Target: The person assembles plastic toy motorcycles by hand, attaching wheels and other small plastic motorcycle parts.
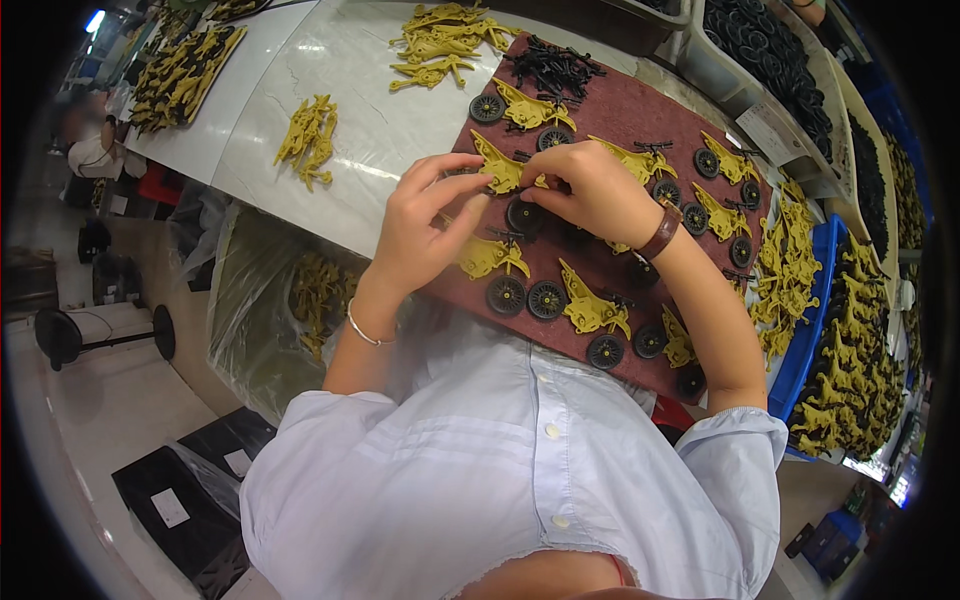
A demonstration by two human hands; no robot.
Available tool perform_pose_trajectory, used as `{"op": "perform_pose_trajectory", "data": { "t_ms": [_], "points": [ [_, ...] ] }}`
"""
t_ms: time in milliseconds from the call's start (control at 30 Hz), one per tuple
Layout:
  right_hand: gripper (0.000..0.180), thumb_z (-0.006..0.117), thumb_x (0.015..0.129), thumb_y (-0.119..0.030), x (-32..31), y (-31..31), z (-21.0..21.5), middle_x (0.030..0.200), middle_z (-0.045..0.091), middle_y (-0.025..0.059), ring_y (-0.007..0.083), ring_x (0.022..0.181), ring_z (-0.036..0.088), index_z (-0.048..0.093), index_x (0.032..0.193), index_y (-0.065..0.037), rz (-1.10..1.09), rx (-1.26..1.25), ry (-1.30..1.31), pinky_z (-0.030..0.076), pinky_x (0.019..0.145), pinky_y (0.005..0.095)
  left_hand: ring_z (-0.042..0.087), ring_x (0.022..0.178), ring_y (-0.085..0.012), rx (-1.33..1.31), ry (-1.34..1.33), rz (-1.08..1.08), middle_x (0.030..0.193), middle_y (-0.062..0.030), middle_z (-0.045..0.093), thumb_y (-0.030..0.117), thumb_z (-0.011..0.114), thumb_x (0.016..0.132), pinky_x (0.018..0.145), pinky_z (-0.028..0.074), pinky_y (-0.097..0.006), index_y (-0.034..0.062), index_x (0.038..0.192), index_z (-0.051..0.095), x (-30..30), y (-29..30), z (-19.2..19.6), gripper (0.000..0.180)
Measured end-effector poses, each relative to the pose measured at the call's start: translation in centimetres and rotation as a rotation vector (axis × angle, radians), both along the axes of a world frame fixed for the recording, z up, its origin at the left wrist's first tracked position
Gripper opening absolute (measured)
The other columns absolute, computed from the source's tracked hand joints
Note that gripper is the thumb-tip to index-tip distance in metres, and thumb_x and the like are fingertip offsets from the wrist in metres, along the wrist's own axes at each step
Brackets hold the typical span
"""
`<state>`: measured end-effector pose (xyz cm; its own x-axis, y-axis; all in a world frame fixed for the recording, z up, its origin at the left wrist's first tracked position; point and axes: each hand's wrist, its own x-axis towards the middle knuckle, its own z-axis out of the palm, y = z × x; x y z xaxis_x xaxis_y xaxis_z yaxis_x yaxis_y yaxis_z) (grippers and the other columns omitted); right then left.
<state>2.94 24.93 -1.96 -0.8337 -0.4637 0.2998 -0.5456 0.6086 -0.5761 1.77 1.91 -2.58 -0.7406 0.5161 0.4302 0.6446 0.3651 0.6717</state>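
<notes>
A yellow plastic toy motorcycle body lies between my hands on the dark red mat. My left hand has its index and middle fingertips at the body's left edge, with the thumb curved in below. At the other end, my right hand pinches the body's right tip; its bent fingers hide part of the grip. Just under the right fingertips rests a black spoked wheel. Nearby on the mat are several similar bodies, such as a yellow body, beside loose wheels and black handlebar-like parts.
Small black parts are heaped at the mat's far edge. Yellow pieces lie on the pale table to the left. A grey bin of black rings stands at the far right, and a blue tray of yellow-black parts nearer.
</notes>
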Motion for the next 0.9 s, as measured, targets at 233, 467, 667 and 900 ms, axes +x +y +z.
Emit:
{"op": "perform_pose_trajectory", "data": {
  "t_ms": [233, 467, 667, 900],
  "points": [
    [0.012, 0.072, 0.078, -0.011, 1.6, -1.7, 2.2, 0.071, 0.064, 0.0099, 0.0218, 0.063, 0.063, 0.067, 0.085, -0.003, -0.024, -0.13, -0.032, 0.049, 0.057, 0.0307, 0.061, 0.1, -0.0266, 0.113, -0.103, -0.051, 0.108, -0.0114, 0.066, 0.004, 0.072, 0.075, 0.086, 0.049, -0.035, 0.0011, 0.093, 0.071, 1.1, 0.2, 0.2, 0.017],
    [0.008, 0.068, 0.081, -0.009, 3.3, -3.6, 1.2, 0.067, 0.063, 0.0108, 0.0225, 0.057, 0.06, 0.067, 0.085, -0.002, 0.051, -0.244, -0.139, 0.047, 0.054, 0.0311, 0.06, 0.106, -0.0277, 0.074, -0.15, -0.058, 0.113, -0.0114, 0.065, 0.006, 0.068, 0.079, 0.092, 0.046, -0.036, 0.0022, 0.091, 0.072, 2.6, -2.2, 0.0, 0.013],
    [0.008, 0.065, 0.079, -0.009, 4.8, -6.3, -1.7, 0.073, 0.065, 0.0127, 0.0268, 0.062, 0.063, 0.066, 0.083, -0.003, 0.087, -0.169, -0.139, 0.048, 0.056, 0.0355, 0.053, 0.123, -0.0337, -0.108, 0.024, -0.166, 0.125, -0.0143, 0.062, 0.025, 0.045, 0.096, 0.105, 0.032, -0.043, 0.0034, 0.105, 0.071, 2.2, -5.4, -1.4, 0.036],
    [0.009, 0.063, 0.074, -0.009, 6.7, -7.8, -1.4, 0.075, 0.063, 0.0111, 0.0285, 0.069, 0.065, 0.059, 0.078, -0.002, 0.051, 0.196, 0.066, 0.051, 0.057, 0.0379, 0.051, 0.126, -0.0347, -0.172, 0.045, -0.207, 0.123, -0.0172, 0.062, 0.038, 0.033, 0.101, 0.107, 0.032, -0.044, 0.0006, 0.11, 0.069, 2.5, -5.5, -2.4, 0.053]
  ]
}}
